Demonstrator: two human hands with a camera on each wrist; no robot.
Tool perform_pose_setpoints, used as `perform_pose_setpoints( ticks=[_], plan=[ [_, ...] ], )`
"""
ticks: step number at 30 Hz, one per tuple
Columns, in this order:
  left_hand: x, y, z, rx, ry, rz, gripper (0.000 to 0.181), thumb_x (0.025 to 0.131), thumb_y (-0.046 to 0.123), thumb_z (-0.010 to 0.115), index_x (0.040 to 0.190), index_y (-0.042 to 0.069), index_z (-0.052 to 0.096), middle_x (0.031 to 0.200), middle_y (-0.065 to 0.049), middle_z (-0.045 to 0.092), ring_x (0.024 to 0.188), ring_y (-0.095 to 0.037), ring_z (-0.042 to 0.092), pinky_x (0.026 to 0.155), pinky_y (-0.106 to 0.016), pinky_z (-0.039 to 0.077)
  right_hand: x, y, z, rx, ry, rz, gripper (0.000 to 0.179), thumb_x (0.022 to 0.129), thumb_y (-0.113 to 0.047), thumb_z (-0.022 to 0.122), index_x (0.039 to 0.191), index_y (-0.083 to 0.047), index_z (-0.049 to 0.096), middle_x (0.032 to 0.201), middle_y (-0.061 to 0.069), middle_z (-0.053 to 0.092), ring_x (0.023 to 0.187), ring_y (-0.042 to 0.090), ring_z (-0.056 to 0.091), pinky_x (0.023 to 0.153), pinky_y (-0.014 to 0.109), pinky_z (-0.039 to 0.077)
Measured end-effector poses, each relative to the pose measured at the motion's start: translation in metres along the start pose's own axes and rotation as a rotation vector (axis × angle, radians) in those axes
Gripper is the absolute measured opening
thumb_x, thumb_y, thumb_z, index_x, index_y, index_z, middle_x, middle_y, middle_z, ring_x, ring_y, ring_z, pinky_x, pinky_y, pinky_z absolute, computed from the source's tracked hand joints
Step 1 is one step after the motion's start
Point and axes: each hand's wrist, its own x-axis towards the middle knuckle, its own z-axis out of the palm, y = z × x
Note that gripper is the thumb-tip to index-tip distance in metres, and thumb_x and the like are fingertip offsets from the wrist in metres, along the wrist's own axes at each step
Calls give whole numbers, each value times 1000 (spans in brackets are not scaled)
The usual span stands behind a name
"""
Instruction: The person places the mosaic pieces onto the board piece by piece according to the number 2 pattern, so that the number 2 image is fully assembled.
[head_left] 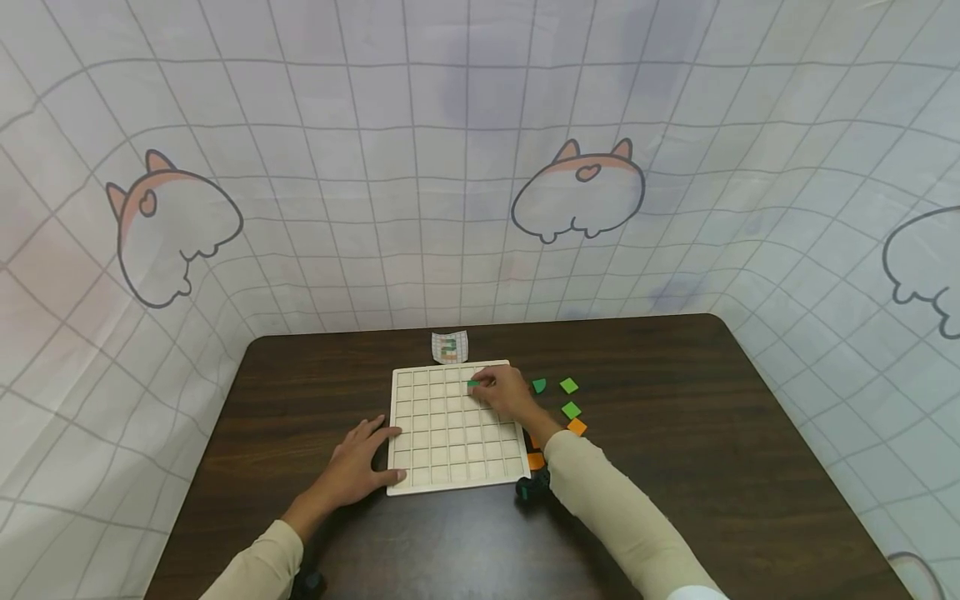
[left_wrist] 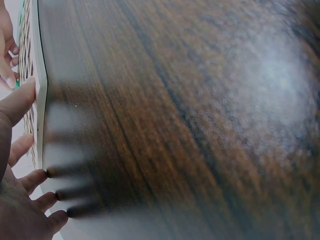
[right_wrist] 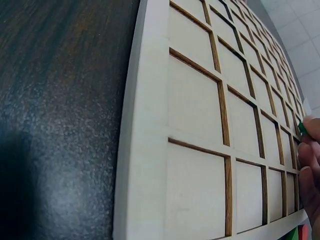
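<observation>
While our left hand (head_left: pixel 358 468) lies spread against the grid board (head_left: pixel 453 429) at frame centre, our right hand (head_left: pixel 507 392) pinches a green tile (head_left: pixel 473 383).

- Open grid cells (head_left: pixel 450 433) lying free below right hand (head_left: pixel 504 392).
- Loose tiles (head_left: pixel 570 408) crowding tabletop just right of grip.
- Left hand (head_left: pixel 360 467) blocking board's (head_left: pixel 397 487) left edge.

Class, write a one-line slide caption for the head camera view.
Right hand sets a green tile on the grid board; left hand steadies its edge.
</observation>
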Motion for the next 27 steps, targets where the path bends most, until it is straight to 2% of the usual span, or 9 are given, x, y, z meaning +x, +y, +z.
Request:
perform_pose_setpoints(
  ticks=[6,12,17,27],
  plan=[
    [1,-1,1,1,-4,-1,71,85,44,78,146,18,52,162,-19,32,150,-48,22,108,-77,22,-1,-4,2,-33,17,34,18,92,-21,75,106,-12,77,88,-1,71,79,11,63,69,28,53],
    [0,-1,1,-3,-2,4,71,86,44,78,146,18,51,161,-20,32,149,-50,22,108,-77,21,-1,-7,5,-89,29,-2,17,91,-23,75,104,-13,78,83,-2,70,72,8,61,66,25,51],
    [-1,-1,1,-3,-3,0,71,85,44,78,146,18,52,161,-20,32,149,-49,22,108,-77,21,-2,-7,6,-98,52,-10,17,90,-23,76,104,-13,79,84,-1,72,74,10,63,66,26,52],
    [0,0,1,3,2,-3,71,84,44,79,145,18,52,161,-20,32,149,-50,23,108,-77,22,-3,-8,4,-117,29,-6,20,93,-22,73,109,-12,78,88,-1,70,78,11,62,67,27,51]
  ],
)
